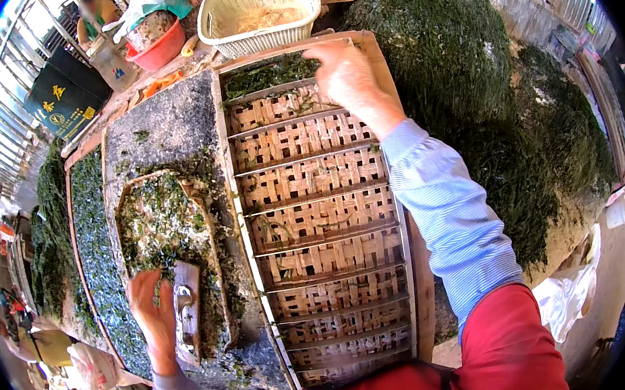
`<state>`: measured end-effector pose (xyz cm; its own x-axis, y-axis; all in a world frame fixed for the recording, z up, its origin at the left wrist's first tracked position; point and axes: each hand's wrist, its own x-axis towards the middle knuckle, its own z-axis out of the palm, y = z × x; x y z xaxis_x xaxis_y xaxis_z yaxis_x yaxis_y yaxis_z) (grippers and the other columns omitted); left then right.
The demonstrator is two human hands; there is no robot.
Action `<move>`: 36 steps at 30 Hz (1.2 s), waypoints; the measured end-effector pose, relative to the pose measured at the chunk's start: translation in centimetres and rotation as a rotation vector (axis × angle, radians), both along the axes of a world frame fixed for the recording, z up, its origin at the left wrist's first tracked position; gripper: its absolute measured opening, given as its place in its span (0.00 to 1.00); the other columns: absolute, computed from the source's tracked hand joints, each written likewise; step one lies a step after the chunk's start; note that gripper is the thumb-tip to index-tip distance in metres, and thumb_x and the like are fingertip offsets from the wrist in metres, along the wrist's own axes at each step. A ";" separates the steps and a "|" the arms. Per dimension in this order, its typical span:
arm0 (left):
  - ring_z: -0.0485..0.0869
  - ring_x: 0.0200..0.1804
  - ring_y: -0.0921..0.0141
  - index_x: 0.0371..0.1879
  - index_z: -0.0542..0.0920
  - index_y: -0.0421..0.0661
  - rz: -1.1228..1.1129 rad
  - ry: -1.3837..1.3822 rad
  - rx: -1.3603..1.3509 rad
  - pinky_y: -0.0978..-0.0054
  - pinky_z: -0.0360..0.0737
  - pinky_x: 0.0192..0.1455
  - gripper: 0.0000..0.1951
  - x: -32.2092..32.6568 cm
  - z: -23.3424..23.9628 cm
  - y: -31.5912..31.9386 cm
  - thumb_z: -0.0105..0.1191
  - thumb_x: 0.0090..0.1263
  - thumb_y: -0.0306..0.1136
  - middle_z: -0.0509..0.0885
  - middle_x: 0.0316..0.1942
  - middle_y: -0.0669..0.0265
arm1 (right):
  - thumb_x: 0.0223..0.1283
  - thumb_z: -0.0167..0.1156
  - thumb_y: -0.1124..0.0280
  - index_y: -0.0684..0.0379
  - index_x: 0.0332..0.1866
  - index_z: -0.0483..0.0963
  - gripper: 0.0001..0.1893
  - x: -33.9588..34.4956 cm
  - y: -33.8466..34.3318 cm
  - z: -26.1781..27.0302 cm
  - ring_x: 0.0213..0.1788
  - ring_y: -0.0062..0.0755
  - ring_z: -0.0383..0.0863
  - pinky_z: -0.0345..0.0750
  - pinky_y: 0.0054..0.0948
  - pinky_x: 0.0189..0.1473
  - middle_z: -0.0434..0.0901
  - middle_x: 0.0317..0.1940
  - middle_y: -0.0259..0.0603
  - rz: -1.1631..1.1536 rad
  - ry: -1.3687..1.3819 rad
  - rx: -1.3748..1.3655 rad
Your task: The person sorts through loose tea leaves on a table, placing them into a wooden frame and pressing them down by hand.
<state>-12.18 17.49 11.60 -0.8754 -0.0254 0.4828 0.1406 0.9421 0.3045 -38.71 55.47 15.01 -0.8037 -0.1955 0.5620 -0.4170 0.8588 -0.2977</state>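
Observation:
A long wooden frame [272,297] with crosswise slats lies before me over a woven bamboo mat [329,199]. Dark green shredded strands [270,77] fill its far compartment; only scraps lie in the others. My right hand [351,76], blurred, is over the far right corner, fingers bent; whether it pinches anything is unclear. To the left, my left hand [154,312] is raised with thumb and fingers apart, nothing visibly held. Close beside it is a wooden block with a metal fitting [185,309], lying at a shallow wood-rimmed tray [162,218] of green scraps.
Large dark green heaps [430,55] rise along the right. Beyond the frame stands a cream plastic basket [258,15]; a red basin [161,48] and dark green bag [67,95] are at far left. Green scraps cover a bordered bed [102,238]. Other people are at the left.

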 end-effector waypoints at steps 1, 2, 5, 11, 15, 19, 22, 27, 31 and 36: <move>0.77 0.44 0.60 0.40 0.79 0.35 0.062 -0.020 -0.030 0.65 0.75 0.46 0.11 2.2 -0.7 0.2 0.55 0.63 0.30 0.77 0.41 0.54 | 0.56 0.54 0.77 0.60 0.46 0.77 0.13 0.7 0.4 0.6 0.44 0.33 0.81 0.81 0.26 0.44 0.81 0.47 0.42 -0.081 -0.089 -0.015; 0.76 0.44 0.58 0.40 0.78 0.34 0.069 -0.016 -0.034 0.62 0.73 0.47 0.14 3.5 -1.7 0.5 0.55 0.64 0.33 0.76 0.41 0.53 | 0.55 0.55 0.75 0.60 0.46 0.77 0.13 0.8 1.8 0.3 0.44 0.33 0.80 0.80 0.29 0.47 0.81 0.46 0.42 -0.068 0.002 0.084; 0.74 0.46 0.55 0.45 0.76 0.34 0.170 -0.090 -0.053 0.60 0.73 0.48 0.18 6.4 -4.4 0.8 0.58 0.62 0.36 0.74 0.43 0.52 | 0.54 0.57 0.71 0.60 0.45 0.78 0.13 -0.7 3.2 -2.7 0.47 0.33 0.79 0.74 0.40 0.57 0.82 0.42 0.42 0.008 0.180 0.531; 0.74 0.44 0.56 0.48 0.75 0.36 0.284 0.079 0.121 0.64 0.74 0.45 0.16 8.5 -7.2 0.7 0.55 0.59 0.21 0.74 0.42 0.54 | 0.51 0.55 0.77 0.61 0.33 0.78 0.06 -1.6 -1.5 0.7 0.38 0.35 0.81 0.74 0.44 0.44 0.79 0.28 0.44 0.185 0.043 0.336; 0.75 0.42 0.59 0.46 0.76 0.36 0.289 0.098 0.136 0.64 0.73 0.45 0.15 9.2 -8.2 -0.5 0.54 0.58 0.18 0.75 0.40 0.56 | 0.63 0.47 0.72 0.60 0.53 0.71 0.15 -1.3 -8.0 -0.5 0.38 0.31 0.81 0.79 0.36 0.46 0.80 0.42 0.43 0.325 0.013 0.378; 0.75 0.40 0.60 0.43 0.77 0.37 0.337 0.219 0.119 0.64 0.74 0.44 0.13 8.4 -6.3 0.2 0.53 0.57 0.17 0.75 0.36 0.58 | 0.58 0.52 0.69 0.59 0.43 0.73 0.10 -0.8 -9.8 -1.8 0.46 0.39 0.78 0.71 0.45 0.54 0.77 0.41 0.44 0.172 -0.159 0.286; 0.76 0.39 0.60 0.43 0.77 0.36 0.348 0.311 0.081 0.64 0.74 0.42 0.13 6.5 -3.6 1.1 0.55 0.58 0.19 0.75 0.36 0.58 | 0.58 0.52 0.69 0.60 0.43 0.76 0.11 -1.4 -9.0 -1.2 0.32 0.32 0.79 0.78 0.37 0.37 0.80 0.34 0.41 0.281 -0.203 0.115; 0.76 0.38 0.64 0.45 0.78 0.36 0.119 0.375 -0.019 0.69 0.76 0.40 0.13 -0.3 0.8 5.0 0.51 0.61 0.16 0.75 0.37 0.60 | 0.67 0.46 0.66 0.61 0.44 0.76 0.13 -2.1 -2.0 -1.9 0.17 0.18 0.68 0.72 0.21 0.19 0.78 0.23 0.36 -0.013 0.156 0.356; 0.76 0.42 0.62 0.41 0.80 0.38 -0.049 0.424 -0.136 0.68 0.74 0.48 0.13 -8.8 3.0 9.2 0.55 0.55 0.16 0.78 0.38 0.60 | 0.66 0.48 0.69 0.61 0.40 0.74 0.09 -0.4 0.3 -1.1 0.26 0.22 0.74 0.75 0.18 0.24 0.76 0.30 0.39 0.100 -0.079 -0.010; 0.76 0.38 0.61 0.36 0.82 0.45 -0.222 0.503 -0.226 0.65 0.75 0.40 0.13 -19.5 5.1 16.5 0.58 0.51 0.20 0.76 0.32 0.64 | 0.58 0.53 0.74 0.66 0.45 0.72 0.11 -1.6 5.4 -1.1 0.53 0.42 0.72 0.72 0.40 0.54 0.71 0.47 0.53 -0.264 0.690 -0.485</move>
<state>-31.65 33.94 16.70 -0.5105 0.2843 0.8115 0.4169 0.9072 -0.0556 -40.34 60.88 13.92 -0.2400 0.3346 0.9113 -0.4442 0.7968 -0.4096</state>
